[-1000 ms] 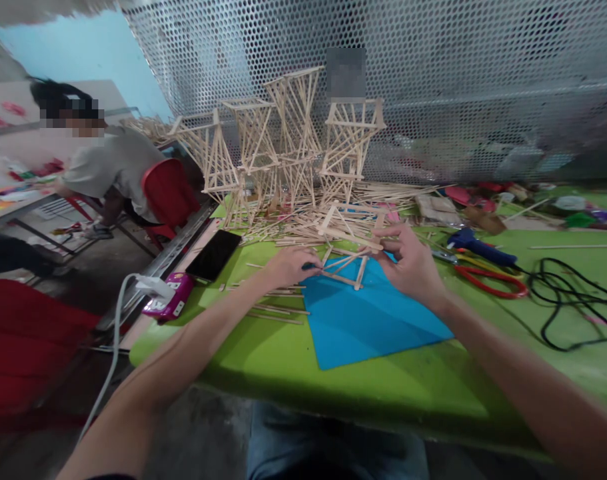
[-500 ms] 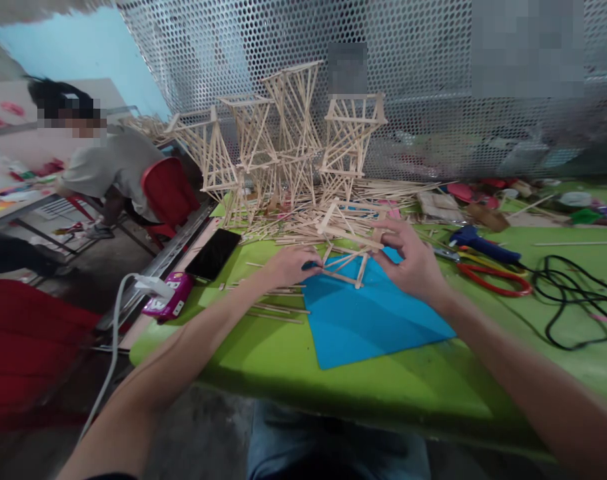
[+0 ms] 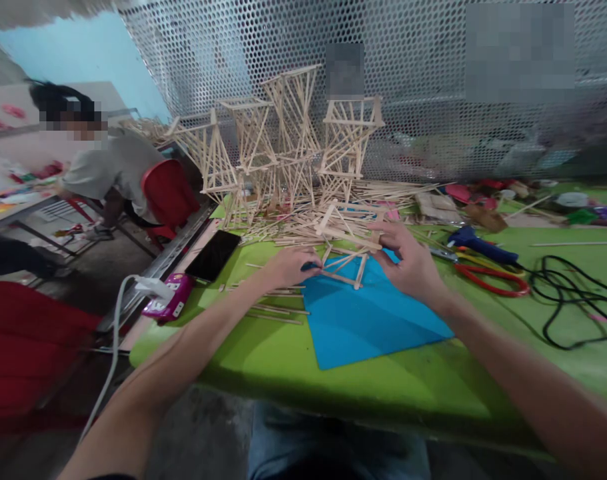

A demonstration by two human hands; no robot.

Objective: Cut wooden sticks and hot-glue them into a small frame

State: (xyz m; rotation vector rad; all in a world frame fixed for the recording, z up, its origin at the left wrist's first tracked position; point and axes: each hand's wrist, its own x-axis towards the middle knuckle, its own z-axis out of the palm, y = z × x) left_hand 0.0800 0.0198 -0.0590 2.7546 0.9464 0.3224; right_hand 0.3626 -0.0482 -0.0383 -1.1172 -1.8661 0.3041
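A small frame of glued wooden sticks point(image 3: 347, 257) stands on the far edge of a blue sheet point(image 3: 370, 313) on the green table point(image 3: 263, 360). My left hand point(image 3: 289, 265) is closed on the frame's left end, pressing it onto the sheet. My right hand point(image 3: 408, 260) pinches the frame's upper right sticks with thumb and fingers. Behind both hands lies a heap of loose sticks point(image 3: 303, 230), and further back stand several tall stick towers point(image 3: 293, 140).
A black phone point(image 3: 214, 255) and a pink power strip point(image 3: 169, 299) with a white cable lie at the table's left edge. Right of my hand are a blue glue gun point(image 3: 476, 243), red-handled scissors point(image 3: 493, 280) and a black cord point(image 3: 573, 300). A seated person point(image 3: 108, 167) works at far left.
Both hands have stayed on the stick frame. My right fingers have shifted slightly on its top sticks; nothing else has moved.
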